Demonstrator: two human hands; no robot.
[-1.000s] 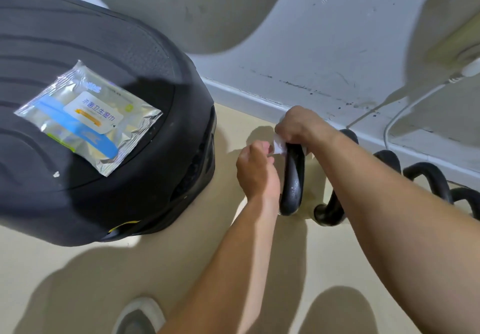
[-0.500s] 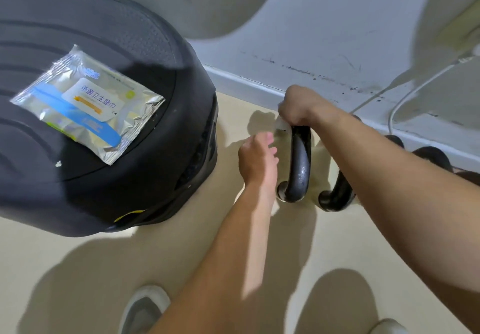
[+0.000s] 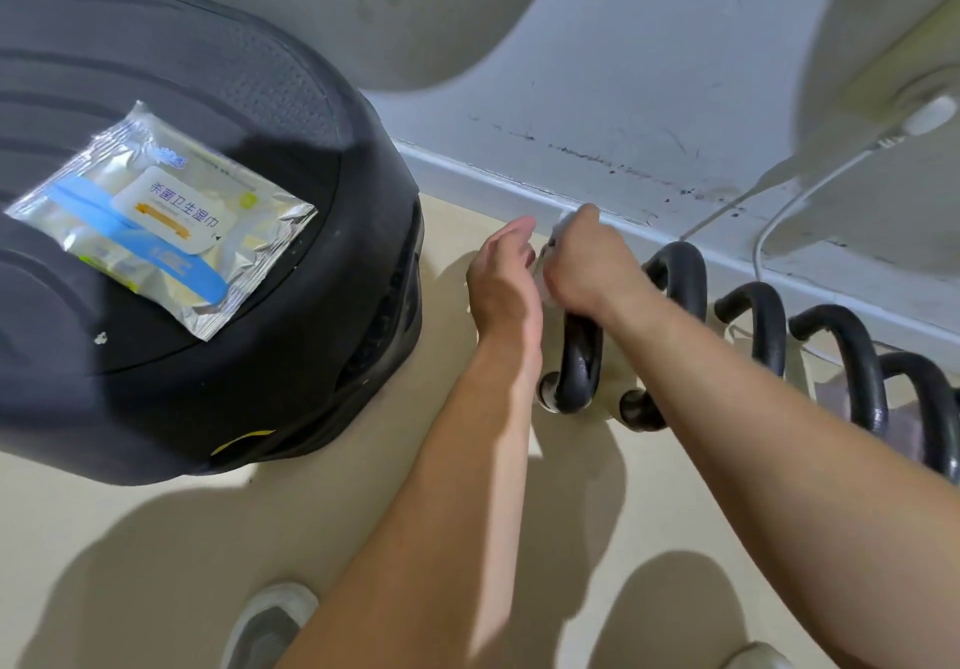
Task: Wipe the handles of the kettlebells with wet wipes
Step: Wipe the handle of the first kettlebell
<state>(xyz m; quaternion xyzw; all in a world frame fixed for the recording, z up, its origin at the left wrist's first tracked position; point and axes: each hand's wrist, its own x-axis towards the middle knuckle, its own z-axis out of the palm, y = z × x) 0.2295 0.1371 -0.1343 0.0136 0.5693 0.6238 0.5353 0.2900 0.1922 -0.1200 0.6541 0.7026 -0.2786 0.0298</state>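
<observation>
A row of kettlebells with black looped handles stands along the wall. My right hand (image 3: 589,265) is closed over the top of the nearest handle (image 3: 582,361), pressing a white wet wipe (image 3: 551,247) against it; only a bit of the wipe shows at my fingers. My left hand (image 3: 506,278) hovers just left of that handle, fingers loosely spread, holding nothing. More handles (image 3: 763,325) continue to the right. The kettlebell bodies are mostly hidden under my arms.
A large black rounded machine (image 3: 322,304) stands at left, with a silver and blue pack of wet wipes (image 3: 161,221) on top. White cables (image 3: 769,231) hang down the grey wall. My shoes (image 3: 270,621) show on the beige floor below.
My right hand has slid back along the top of the handle with the wipe. My left hand has risen and come close to the right hand. The view has shifted.
</observation>
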